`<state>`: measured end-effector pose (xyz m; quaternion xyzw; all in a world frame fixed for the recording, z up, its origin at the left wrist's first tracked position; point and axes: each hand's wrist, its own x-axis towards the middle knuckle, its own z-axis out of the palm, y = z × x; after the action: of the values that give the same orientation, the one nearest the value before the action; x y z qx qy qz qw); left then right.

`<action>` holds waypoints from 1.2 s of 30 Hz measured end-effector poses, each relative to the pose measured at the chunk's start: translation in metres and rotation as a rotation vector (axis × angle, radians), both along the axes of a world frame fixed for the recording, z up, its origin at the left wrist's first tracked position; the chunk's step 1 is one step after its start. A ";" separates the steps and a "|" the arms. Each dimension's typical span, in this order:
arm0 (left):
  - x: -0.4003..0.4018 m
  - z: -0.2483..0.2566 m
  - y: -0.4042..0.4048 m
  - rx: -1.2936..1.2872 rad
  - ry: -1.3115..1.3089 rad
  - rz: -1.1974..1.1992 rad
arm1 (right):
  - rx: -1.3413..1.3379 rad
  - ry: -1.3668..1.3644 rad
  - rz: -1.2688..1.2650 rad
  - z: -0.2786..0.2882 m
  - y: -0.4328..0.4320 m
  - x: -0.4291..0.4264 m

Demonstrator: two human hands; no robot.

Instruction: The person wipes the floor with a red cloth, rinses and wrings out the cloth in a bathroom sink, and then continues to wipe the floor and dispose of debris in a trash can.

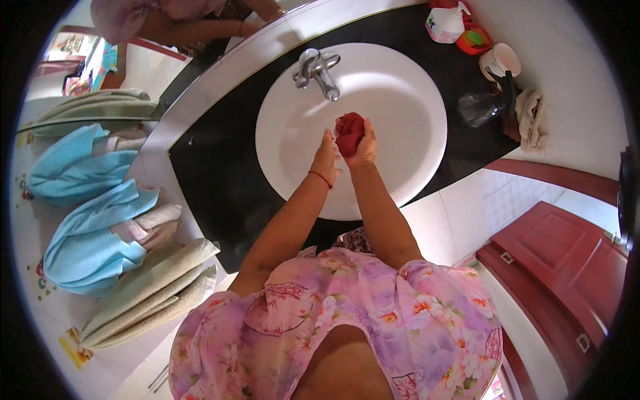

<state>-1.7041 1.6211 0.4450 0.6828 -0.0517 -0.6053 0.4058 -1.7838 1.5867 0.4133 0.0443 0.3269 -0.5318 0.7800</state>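
Over the white oval washbasin [410,115], my right hand [366,147] holds a bunched dark red cloth [351,134]. Just left of the cloth is my left hand [326,157], its fingers extended and apart, with a red string around the wrist. Nothing shows in its grasp. Beyond both hands stands a chrome faucet [318,72], its spout pointing towards the cloth. Whether water runs from it cannot be told.
Black countertop [220,185] surrounds the basin. A white pump bottle [444,24], a white tub [500,61], a clear spray bottle [480,109] and a folded beige cloth [532,120] line the right side. Blue towels [90,255] and beige ones hang at left; a mirror lies behind.
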 end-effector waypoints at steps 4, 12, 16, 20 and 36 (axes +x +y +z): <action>-0.005 0.032 -0.014 -0.145 0.527 0.207 | -0.550 0.868 -0.084 0.008 0.019 0.007; -0.016 0.049 -0.017 -0.344 -0.142 0.049 | -0.719 1.214 -0.120 0.050 0.032 -0.001; -0.022 0.049 -0.018 -0.428 -0.548 -0.068 | -0.533 1.053 0.063 0.063 0.025 -0.005; -0.022 0.048 -0.027 -0.636 -0.939 -0.243 | -0.500 0.849 0.213 0.060 0.010 -0.020; -0.015 0.116 -0.036 -1.108 -1.175 -0.446 | -0.367 0.623 0.547 0.128 -0.011 -0.048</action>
<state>-1.7191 1.5849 0.5610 0.5626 -0.6786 -0.1041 0.4606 -1.8314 1.5759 0.5411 -0.3447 0.4461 -0.3430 0.7513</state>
